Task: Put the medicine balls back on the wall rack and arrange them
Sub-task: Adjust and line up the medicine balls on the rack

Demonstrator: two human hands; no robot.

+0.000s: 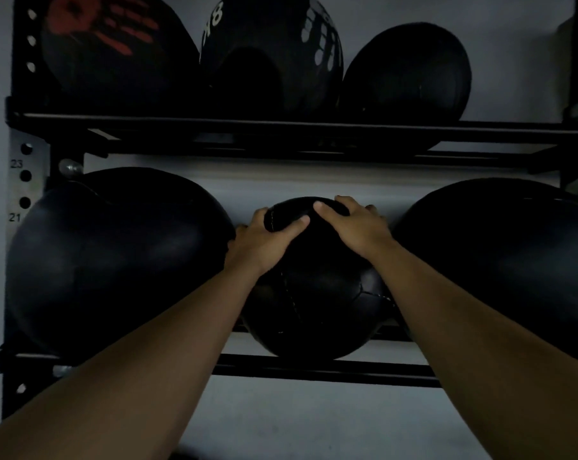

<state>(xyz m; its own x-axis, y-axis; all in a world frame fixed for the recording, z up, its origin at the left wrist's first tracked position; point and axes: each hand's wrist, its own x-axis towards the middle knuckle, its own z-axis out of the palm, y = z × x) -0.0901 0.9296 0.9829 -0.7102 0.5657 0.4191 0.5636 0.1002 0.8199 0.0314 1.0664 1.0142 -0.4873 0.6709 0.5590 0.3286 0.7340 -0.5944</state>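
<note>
A black stitched medicine ball (317, 300) sits in the middle of the lower shelf of the black wall rack (314, 371). My left hand (264, 239) grips its upper left side and my right hand (354, 227) lies over its top right, fingers spread around the ball. A big black ball (115, 260) rests on the left of it and another big one (500, 267) on the right. The upper shelf (281, 127) holds a ball with a red handprint (115, 48), a ball with white print (271, 51) and a plain black ball (407, 74).
The rack's left upright (24, 180) has numbered holes and bolts. A grey wall (297, 419) lies behind and below the shelves. The scene is dim. Little space is left between the lower balls.
</note>
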